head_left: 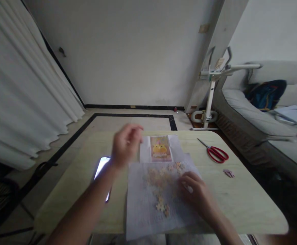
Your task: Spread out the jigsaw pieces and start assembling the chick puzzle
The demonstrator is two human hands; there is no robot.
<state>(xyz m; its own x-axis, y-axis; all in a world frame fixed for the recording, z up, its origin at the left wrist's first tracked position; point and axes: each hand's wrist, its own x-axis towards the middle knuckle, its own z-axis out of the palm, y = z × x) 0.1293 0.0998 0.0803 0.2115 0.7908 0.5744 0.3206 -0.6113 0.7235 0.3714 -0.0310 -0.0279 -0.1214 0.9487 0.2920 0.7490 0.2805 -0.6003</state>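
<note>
A white sheet of paper (143,211) is spread out on the near part of a pale wooden table (240,200). Small puzzle pieces (161,180) are scattered over the sheet, mostly on its far half, with a few nearer the middle.

The right hand (196,192) is being laid flat on the sheet at its right side, fingers bent down onto the pieces. Whether a piece is being pinched under the fingers cannot be told.

The left hand (125,144) is being held up in the air above the table, to the left of the sheet's far edge. It is blurred. Its fingers are curled in loosely, and whether anything is being held inside cannot be told.

A picture card (160,149) with a yellow figure is lying just past the sheet's far edge. A phone (101,168) with a lit screen is lying to the left, partly hidden under the left arm. Red scissors (216,153) are lying far to the right, and a small pinkish scrap (229,173) is lying near them.
</note>
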